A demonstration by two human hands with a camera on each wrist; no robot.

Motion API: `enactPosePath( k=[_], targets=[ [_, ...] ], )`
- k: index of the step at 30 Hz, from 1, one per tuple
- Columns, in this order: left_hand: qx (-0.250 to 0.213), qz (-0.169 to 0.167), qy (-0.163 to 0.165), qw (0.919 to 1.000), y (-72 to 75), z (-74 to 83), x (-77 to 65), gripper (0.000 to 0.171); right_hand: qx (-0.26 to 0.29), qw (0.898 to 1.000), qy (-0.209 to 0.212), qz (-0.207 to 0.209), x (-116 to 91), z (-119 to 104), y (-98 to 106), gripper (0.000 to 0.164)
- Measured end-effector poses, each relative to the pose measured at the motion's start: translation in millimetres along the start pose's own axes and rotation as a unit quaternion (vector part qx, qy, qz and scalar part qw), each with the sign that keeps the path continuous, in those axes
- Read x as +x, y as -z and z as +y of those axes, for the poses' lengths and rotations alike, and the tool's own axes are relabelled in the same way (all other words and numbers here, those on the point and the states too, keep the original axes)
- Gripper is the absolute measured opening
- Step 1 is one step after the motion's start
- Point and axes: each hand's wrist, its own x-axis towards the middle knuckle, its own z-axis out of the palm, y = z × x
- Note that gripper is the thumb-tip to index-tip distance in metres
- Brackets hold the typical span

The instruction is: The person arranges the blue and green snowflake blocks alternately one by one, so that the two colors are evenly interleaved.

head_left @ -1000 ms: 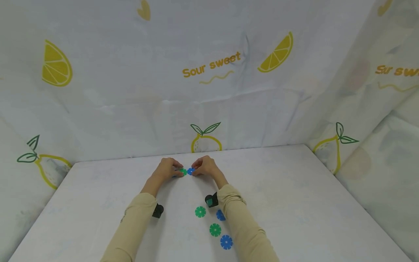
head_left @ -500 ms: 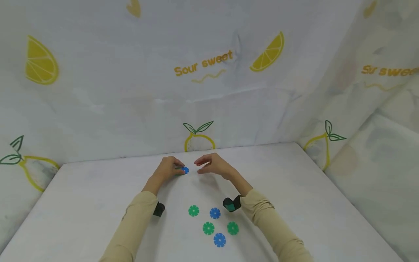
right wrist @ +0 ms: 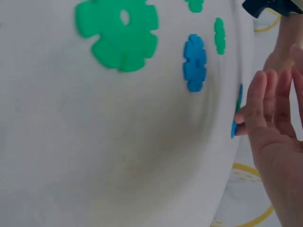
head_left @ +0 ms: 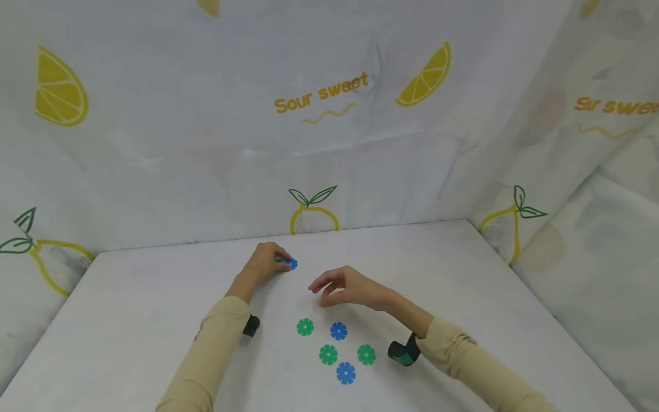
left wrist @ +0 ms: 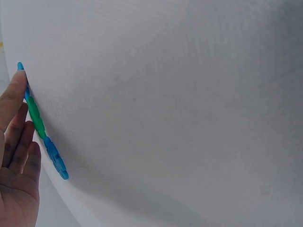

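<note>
Near the back of the table, my left hand [head_left: 264,260] pinches a short chain of interlocking snowflake discs [left wrist: 35,116]. In the left wrist view the chain runs blue, green, blue, standing on edge with the thumb against the upper blue disc. My right hand [head_left: 352,287] is held over the table with its fingers loosely bent and nothing in them. Below it lie the loose discs: a green one [head_left: 305,327], a blue one [head_left: 338,331], two more green ones [head_left: 328,355] and a second blue one [head_left: 346,373].
A white cloth covers the table [head_left: 154,320]. Its back edge meets a white curtain [head_left: 206,143] printed with lemons and lettering. Each wrist carries a black camera mount [head_left: 405,350].
My right hand has let go of the blue disc at the chain's end and drawn back toward the loose discs. The left hand stays at the back, holding the chain.
</note>
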Motion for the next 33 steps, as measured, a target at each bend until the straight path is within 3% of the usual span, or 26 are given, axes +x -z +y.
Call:
enactPosePath(
  k=[4,8,19,33],
  targets=[
    [-0.004,0.003,0.004,1.0000,-2.3,0.4,0.9,0.023,0.026,0.997,0.040,-0.065,2,17,-5,0.034],
    [-0.018,-0.002,0.008,0.9998,-3.4,5.3,0.9,0.023,0.017,0.994,0.065,-0.091,5,28,-7,0.031],
    [-0.025,-0.002,0.032,0.9992,-1.3,7.5,0.5,0.023,-0.087,0.985,0.108,-0.104,20,36,-13,0.029],
    [-0.023,0.004,0.028,0.9993,0.9,1.8,-1.0,0.023,-0.125,0.980,0.107,-0.115,32,36,-18,0.028]
  ],
)
